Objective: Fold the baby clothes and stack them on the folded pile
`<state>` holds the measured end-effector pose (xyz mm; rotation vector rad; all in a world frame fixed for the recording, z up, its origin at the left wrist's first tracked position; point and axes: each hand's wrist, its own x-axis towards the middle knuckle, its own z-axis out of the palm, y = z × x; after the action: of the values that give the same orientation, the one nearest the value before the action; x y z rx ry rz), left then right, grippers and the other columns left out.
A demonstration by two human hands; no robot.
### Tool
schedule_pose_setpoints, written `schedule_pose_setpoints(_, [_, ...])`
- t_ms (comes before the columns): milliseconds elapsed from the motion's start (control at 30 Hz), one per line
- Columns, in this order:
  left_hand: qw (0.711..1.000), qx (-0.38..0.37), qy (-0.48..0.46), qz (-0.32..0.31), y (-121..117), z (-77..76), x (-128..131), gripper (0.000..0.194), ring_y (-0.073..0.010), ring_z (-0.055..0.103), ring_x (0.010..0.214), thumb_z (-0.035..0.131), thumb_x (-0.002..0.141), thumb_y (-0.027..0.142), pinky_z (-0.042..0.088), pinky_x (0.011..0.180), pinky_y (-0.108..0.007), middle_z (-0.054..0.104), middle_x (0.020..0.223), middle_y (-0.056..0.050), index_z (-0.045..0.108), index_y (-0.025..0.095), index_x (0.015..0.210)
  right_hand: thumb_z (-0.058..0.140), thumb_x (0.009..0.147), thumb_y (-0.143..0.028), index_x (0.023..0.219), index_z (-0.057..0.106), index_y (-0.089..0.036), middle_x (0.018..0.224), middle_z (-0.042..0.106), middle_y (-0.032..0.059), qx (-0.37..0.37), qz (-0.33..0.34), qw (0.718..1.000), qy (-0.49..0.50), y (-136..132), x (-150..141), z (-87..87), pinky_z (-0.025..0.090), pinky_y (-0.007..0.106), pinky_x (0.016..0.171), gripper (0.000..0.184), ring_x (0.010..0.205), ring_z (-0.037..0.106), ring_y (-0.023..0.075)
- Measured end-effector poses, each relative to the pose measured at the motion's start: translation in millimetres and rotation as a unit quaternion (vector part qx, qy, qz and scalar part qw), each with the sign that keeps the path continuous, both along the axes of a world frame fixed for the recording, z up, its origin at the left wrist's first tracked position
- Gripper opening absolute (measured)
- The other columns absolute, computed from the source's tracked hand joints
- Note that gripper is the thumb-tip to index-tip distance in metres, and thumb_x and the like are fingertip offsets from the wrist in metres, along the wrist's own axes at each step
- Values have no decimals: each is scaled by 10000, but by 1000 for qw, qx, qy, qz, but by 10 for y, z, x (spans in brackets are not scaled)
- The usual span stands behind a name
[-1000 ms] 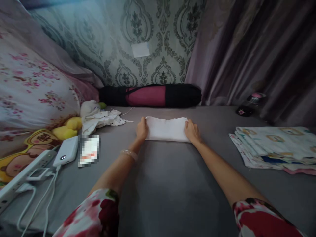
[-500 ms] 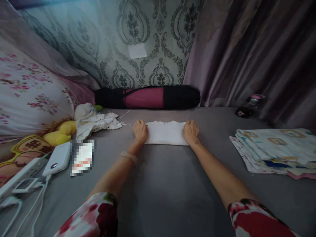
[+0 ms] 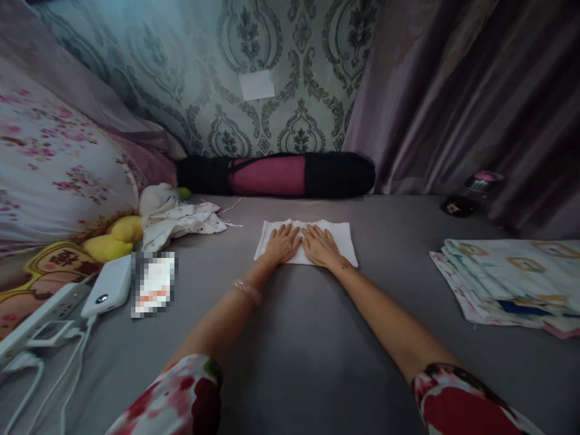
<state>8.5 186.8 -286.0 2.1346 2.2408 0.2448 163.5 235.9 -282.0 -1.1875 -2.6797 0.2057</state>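
Note:
A white folded cloth [image 3: 343, 238] lies flat on the grey sheet [image 3: 317, 338], its long side running left to right. My left hand [image 3: 281, 243] rests palm down on the cloth's left half, fingers stretched out. On the right half lies my right hand [image 3: 321, 244], also flat with its fingers extended. The two hands are close together near the middle, and the cloth shows beyond them on both sides and along the far edge. Whether the cloth is a garment I cannot tell.
Folded patterned cloths [image 3: 512, 278] are stacked at the right, with a dark jar [image 3: 471, 193] behind. A black and pink bag [image 3: 272, 175] lies along the wall. At left are a power bank [image 3: 109, 287], a power strip [image 3: 57, 308], a yellow plush toy [image 3: 111, 241] and a crumpled spotted cloth [image 3: 185, 223].
Both hands have left the cloth's side edges and moved inward to its middle. Their curled fingers have opened out flat on top of it.

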Motion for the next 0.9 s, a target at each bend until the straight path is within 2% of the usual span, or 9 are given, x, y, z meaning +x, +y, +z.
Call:
schedule_pose_setpoints(100, [1000,-5,4,7,25,3,-87,596,-297,261,1424,254,972,511,205,1145,-485,294,1551,-119,346,195,1469,242,985,-371,1461,381,-147,1542,315,101,6,-29,1000,0,34,98,16,150,490,1150,544,1427,233,262])
schedule_pose_setpoints(300, [999,-3,-14,29,102,13,-205,692,-293,268,1420,206,955,572,181,1150,-469,325,1525,-172,316,119,1466,232,978,-382,1478,328,-111,1566,254,96,-3,-63,998,-3,110,227,4,133,472,1160,577,1438,195,252])
schedule_pose_setpoints(433, [997,-5,-28,65,197,6,-296,675,-307,282,1408,243,956,543,161,1150,-473,348,1499,-215,368,68,1419,225,973,-392,1486,277,-49,1562,244,148,-20,-131,991,10,180,176,-22,105,488,1159,619,1437,185,283])
schedule_pose_setpoints(533, [996,-13,-42,75,255,11,-388,588,-300,302,1392,241,971,479,173,1134,-508,365,1488,-210,409,92,1381,223,973,-368,1470,286,-25,1547,266,179,-41,-168,985,18,255,128,-31,110,480,1154,607,1432,192,280])
schedule_pose_setpoints(600, [996,-15,-51,72,282,28,-464,509,-284,324,1377,236,981,417,208,1116,-522,378,1486,-181,433,138,1359,234,970,-335,1448,326,-41,1526,311,180,-36,-177,983,24,317,122,-29,124,500,1141,569,1415,224,283])
schedule_pose_setpoints(667, [996,-22,-55,66,309,63,-550,448,-273,379,1338,264,977,363,262,1093,-507,418,1457,-156,475,175,1324,253,964,-298,1392,413,-63,1456,417,186,-21,-184,982,24,392,144,-13,160,523,1119,515,1361,318,295])
schedule_pose_setpoints(767, [996,-42,-48,68,376,148,-672,368,-286,472,1249,375,934,297,337,1042,-478,517,1350,-147,572,199,1229,297,930,-195,1243,574,-105,1292,561,180,-15,-178,984,-1,546,224,45,268,486,1067,427,1236,459,297])
schedule_pose_setpoints(833, [994,-58,-48,79,437,215,-725,326,-300,517,1190,461,883,262,363,1011,-477,574,1272,-149,622,200,1159,351,894,-149,1167,635,-136,1256,578,175,-34,-166,985,-24,671,285,108,326,462,1026,395,1212,481,304])
schedule_pose_setpoints(900, [992,-69,-51,89,490,276,-743,295,-302,559,1116,530,826,242,384,979,-479,621,1195,-148,654,191,1090,439,852,-145,1122,668,-162,1276,568,171,-67,-159,984,-35,791,335,182,355,483,997,354,1223,475,328])
